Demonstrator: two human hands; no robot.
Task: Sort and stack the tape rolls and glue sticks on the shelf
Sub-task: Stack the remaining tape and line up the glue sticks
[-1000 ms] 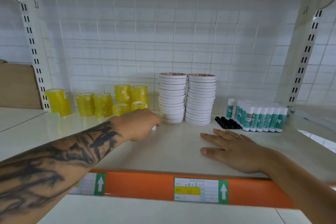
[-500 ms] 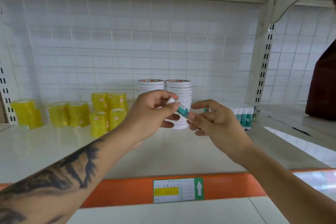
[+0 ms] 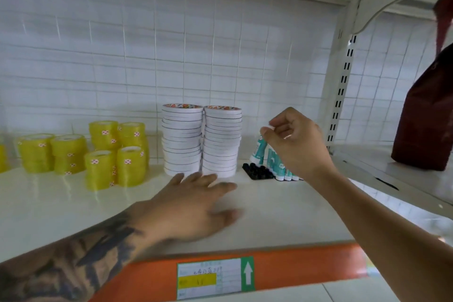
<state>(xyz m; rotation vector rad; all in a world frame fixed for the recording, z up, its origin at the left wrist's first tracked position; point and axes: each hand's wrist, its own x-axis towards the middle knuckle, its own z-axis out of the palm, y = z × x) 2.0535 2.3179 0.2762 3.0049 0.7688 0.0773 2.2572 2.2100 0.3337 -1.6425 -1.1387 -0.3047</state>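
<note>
My right hand (image 3: pixel 294 141) pinches the top of a white and teal glue stick (image 3: pixel 259 152), tilted over a black holder tray (image 3: pixel 257 171) beside a row of upright glue sticks (image 3: pixel 279 168). My left hand (image 3: pixel 193 206) hovers flat with spread fingers over the white shelf (image 3: pixel 61 208), holding nothing, just in front of two tall stacks of white tape rolls (image 3: pixel 202 140). Several short stacks of yellow tape rolls (image 3: pixel 115 154) stand at the left.
A white grid panel closes the back of the shelf. An upright slotted post (image 3: pixel 340 86) stands at the right, with a dark red bag (image 3: pixel 426 120) beyond it. The orange front rail (image 3: pixel 306 272) carries a price label.
The glue stick passed from my left hand to my right, which carried it right to the row of sticks. My left hand dropped open over the shelf.
</note>
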